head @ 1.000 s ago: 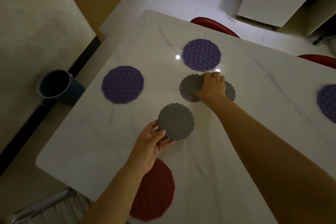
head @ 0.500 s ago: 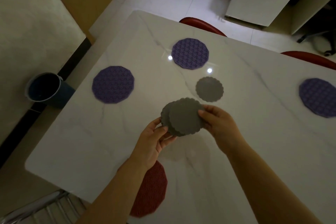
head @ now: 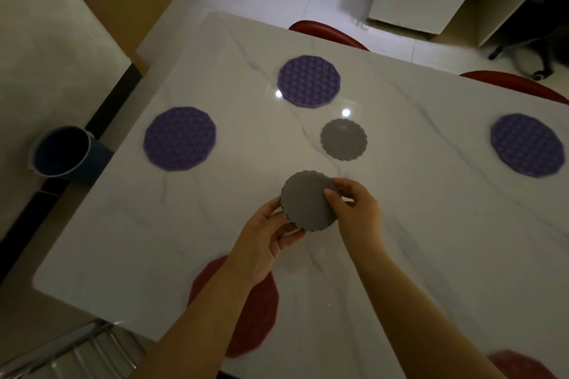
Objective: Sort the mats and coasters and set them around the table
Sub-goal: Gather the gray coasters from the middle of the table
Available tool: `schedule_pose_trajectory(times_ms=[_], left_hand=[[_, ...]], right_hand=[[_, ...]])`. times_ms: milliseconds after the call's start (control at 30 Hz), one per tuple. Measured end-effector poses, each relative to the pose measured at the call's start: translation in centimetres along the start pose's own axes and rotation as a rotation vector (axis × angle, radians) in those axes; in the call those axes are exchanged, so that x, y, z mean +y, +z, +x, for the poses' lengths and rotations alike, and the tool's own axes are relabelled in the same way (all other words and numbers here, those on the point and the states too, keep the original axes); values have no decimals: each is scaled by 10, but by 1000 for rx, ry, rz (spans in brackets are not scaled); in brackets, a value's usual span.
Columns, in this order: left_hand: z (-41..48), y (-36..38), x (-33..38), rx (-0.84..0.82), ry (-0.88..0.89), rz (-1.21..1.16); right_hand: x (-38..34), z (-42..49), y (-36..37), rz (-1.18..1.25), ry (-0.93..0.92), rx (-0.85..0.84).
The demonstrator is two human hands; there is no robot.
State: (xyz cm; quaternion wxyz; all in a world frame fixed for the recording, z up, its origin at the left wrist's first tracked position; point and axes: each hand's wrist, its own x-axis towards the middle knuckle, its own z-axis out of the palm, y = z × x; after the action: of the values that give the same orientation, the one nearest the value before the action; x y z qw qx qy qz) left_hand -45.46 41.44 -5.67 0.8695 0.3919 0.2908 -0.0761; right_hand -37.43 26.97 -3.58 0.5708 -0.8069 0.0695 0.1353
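Marble table [head: 431, 224] now bears one grey coaster [head: 344, 139] alone. My left hand [head: 264, 243] and right hand [head: 357, 212] both grip the grey coaster stack [head: 304, 200], squared up since a moment ago.

Grey scalloped round coaster [head: 343, 139] lies mid-table on white marble table [head: 431, 224]; purple patterned round mats behind [head: 308, 81], left [head: 179, 138], right [head: 527, 144]; red patterned round mat [head: 246, 317] at near edge, under forearms

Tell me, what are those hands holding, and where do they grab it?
Grey coasters, held above the table by their edges: left hand at the lower left rim, right hand at the right rim.
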Motion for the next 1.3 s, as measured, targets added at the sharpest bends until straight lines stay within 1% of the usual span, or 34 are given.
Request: schedule_pose_trajectory(times_ms=[167,300,367,433,533,633,767,833,900,933,1033,1100,1167,1233,1300], left_hand=[[-5,-3,3,-5,9,21],[-4,-8,4,36,43,40],[-4,-11,7,41,57,16],[-5,-13,10,40,64,-15],[-8,-17,13,41,74,-29],[-11,-20,14,48,76,-24],[-13,-24,14,55,71,-9],[-13,-25,13,61,70,-7],[-14,-27,12,61,69,-6],[-14,-27,11,59,68,-3],[-16,-28,10,49,60,-5],[-18,-29,9,51,55,-14],[-22,-29,10,56,51,-17],[-28,-29,11,64,51,-14],[-34,-30,14,70,43,-13]], right_hand=[[2,-6,4,-18,-2,11],[-4,6,9,-68,-42,-51],[-10,29,6,-163,-79,8],[-15,65,0,-342,-102,74],[-21,117,-7,-679,-15,49],[-25,145,-6,-866,95,14],[-27,155,-2,-901,179,3],[-27,152,-1,-890,193,43],[-23,144,-2,-825,106,126],[-20,137,-4,-747,54,159],[-17,113,-12,-400,-13,185],[-18,95,-20,-257,6,184],[-20,75,-29,-104,81,157],[-21,49,-38,152,187,103],[-25,16,-44,346,218,43]])
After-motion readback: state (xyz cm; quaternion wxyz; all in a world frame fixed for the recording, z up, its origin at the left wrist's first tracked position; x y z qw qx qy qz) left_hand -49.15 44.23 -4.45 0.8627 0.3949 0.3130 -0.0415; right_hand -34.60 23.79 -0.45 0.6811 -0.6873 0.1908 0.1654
